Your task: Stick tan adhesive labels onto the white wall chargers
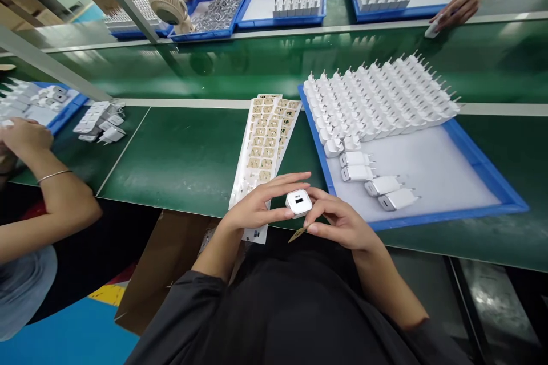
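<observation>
I am pinching a white charger (298, 203) between both hands: my left hand (257, 208) is holding it with thumb and lightly spread fingers, my right hand (340, 222) is curling around its other side. A small gold label (297, 234) is hanging under my right fingertips, partly hidden. The blue tray (471, 154) is sitting just right; bare green table (184, 154) is lying ahead-left.

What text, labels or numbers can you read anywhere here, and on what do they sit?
No text can be read in this view.
Sticker sheets: gold labels carry print, too small and blurred to read.
White charger held between left hand and right hand: port face shows, no legible marking.
Small sticker at the right hand's fingers: blurred.
Chargers in the blue tray: no readable print.
</observation>
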Available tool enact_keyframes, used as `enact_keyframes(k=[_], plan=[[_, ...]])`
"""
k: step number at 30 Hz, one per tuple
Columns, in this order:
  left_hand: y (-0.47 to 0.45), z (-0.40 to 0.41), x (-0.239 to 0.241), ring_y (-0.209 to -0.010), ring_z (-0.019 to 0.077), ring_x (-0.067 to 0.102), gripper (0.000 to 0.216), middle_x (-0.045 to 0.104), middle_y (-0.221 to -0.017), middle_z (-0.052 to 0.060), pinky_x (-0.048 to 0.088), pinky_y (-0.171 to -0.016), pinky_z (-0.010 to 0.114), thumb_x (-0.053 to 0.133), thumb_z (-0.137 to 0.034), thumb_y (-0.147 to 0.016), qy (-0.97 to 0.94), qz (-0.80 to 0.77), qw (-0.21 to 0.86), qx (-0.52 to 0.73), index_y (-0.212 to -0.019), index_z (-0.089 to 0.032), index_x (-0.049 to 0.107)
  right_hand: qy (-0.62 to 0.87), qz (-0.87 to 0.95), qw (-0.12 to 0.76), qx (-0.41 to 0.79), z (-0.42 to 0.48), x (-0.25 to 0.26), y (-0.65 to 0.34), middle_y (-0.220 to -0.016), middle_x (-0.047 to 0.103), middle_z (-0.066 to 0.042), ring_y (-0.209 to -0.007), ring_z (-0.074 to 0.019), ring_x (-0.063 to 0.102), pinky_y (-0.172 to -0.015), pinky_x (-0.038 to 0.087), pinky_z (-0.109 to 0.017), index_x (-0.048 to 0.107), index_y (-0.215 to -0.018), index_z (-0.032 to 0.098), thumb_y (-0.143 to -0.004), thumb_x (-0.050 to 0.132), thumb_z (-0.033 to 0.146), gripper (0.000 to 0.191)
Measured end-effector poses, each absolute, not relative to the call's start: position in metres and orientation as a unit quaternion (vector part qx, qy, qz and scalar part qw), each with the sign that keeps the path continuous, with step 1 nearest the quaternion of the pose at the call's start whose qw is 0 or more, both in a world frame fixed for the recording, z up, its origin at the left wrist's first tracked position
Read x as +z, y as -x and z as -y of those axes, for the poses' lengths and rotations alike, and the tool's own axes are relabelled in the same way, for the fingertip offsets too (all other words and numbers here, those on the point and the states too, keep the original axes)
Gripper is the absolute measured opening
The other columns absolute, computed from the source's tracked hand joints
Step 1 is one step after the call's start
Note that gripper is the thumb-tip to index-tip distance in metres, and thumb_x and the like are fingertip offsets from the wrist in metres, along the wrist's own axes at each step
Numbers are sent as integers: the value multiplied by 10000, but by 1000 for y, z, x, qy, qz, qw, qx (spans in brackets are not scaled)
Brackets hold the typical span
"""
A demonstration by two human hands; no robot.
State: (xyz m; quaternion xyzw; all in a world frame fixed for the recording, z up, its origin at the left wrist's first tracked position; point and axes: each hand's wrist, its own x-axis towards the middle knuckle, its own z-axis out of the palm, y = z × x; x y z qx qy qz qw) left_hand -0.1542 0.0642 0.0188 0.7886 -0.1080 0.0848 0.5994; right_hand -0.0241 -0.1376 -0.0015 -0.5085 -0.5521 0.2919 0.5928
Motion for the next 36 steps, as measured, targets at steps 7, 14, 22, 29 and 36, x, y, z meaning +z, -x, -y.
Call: enact_keyframes(k=[7,14,22,29,36], plan=[[162,-41,-1,-1286,295,647,458,755,-1220,98,504,-1095,491,855,-206,-802,-760,33,576,300,-1216,-278,672,556,498,628,221,146,9,30,-899,675,-75,-1313,-294,567,-984,532,-436,682,-912,267,-985,636,281,87],[162,-36,-3,-1118,253,731,496,769,-1162,97,581,-971,396,887,-203,-769,-786,49,513,342,-1206,-235,653,603,471,611,202,138,31,30,-1112,646,-106,-1135,-258,629,-745,563,-318,654,-876,232,-986,625,276,122],[160,-37,3,-1052,230,727,498,749,-1114,85,591,-900,360,894,-316,-775,-810,60,451,371,-1203,-224,656,592,470,605,249,127,35,23,-1131,656,-78,-974,-182,661,-699,559,-254,660,-845,219,-973,636,265,138],[161,-37,8,-964,193,701,459,718,-1046,59,578,-817,312,879,-350,-792,-824,54,408,389,-1174,-213,666,570,461,618,286,125,32,26,-1099,676,-65,-928,-171,668,-720,573,-264,658,-852,220,-967,649,264,124],[163,-38,10,-965,190,696,473,713,-1046,61,581,-835,313,879,-354,-790,-827,61,409,380,-1186,-204,668,567,456,620,293,123,30,26,-1070,682,-58,-920,-169,671,-727,570,-266,660,-845,221,-964,659,261,126]])
